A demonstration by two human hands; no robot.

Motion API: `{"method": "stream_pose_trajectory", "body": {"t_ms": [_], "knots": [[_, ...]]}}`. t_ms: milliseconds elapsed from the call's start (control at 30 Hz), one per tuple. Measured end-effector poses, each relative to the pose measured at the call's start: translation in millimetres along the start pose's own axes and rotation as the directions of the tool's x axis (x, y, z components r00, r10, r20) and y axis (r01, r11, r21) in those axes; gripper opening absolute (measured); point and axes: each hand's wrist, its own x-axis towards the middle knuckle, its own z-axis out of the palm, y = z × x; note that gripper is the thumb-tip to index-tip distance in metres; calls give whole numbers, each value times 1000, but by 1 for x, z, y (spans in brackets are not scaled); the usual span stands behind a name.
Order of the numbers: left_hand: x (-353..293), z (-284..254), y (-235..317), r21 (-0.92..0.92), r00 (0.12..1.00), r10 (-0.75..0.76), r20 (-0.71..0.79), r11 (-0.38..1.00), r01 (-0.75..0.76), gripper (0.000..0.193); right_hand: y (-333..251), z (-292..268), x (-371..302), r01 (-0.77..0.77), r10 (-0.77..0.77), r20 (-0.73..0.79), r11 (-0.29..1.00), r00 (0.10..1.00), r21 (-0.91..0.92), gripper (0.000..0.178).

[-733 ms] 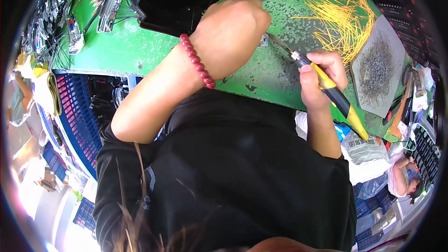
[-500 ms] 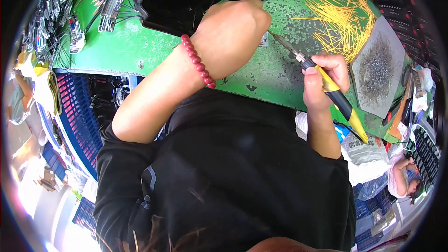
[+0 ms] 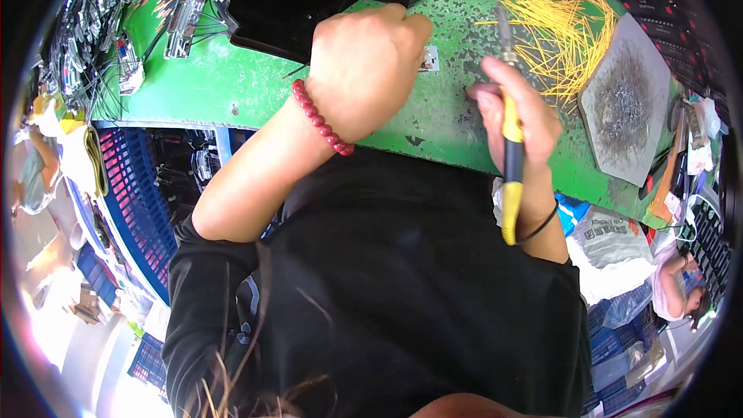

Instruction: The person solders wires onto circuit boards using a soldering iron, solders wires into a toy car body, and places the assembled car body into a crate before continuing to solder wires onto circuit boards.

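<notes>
In my right hand (image 3: 535,120) is a soldering iron (image 3: 512,156) with a yellow and black handle, gripped between thumb and fingers. Its tip, a little smeared by motion, points away from me over the bench near loose yellow solder sticks (image 3: 553,27). My left hand (image 3: 368,58), with a red bead bracelet at the wrist, is closed, knuckles up, above the green bench. Its fingertips are hidden, so what they hold cannot be made out. Just past its right edge a small white piece (image 3: 429,59) with a metal part shows on the bench.
A black glossy tray (image 3: 309,0) lies beyond my left hand. Wired metal pieces (image 3: 186,19) are heaped at the far left. A grey plate with a dark worn patch (image 3: 627,101) lies at right. A blue crate (image 3: 135,201) stands below the bench; another person (image 3: 677,286) is at far right.
The soldering iron's tip has come away from beside my left hand and swung toward the solder sticks, the handle now more upright. My left hand has shifted slightly left, uncovering more of the white piece.
</notes>
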Motion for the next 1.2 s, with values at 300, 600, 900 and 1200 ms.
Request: {"method": "stream_pose_trajectory", "body": {"t_ms": [300, 600, 900, 1200], "knots": [[0, 5, -3, -34, 1000, -3, -23, 999, 2, 8, -6, 11, 1, 11, -9, 184, 1000, 983, -9, 30], [-11, 22, -3, -130, 978, -49, -205, 991, 22, 11, -6, 14, -1, -7, 8, 172, 1000, 985, -7, 30], [-15, 23, -9, -141, 970, 50, -239, 986, -86, 15, -5, 13, -1, -151, 150, 20, 979, 989, 133, 14], [-12, 21, -7, -198, 981, -24, -194, 980, -16, 8, -7, 29, 14, -93, 86, 65, 989, 994, 113, 16]]}}
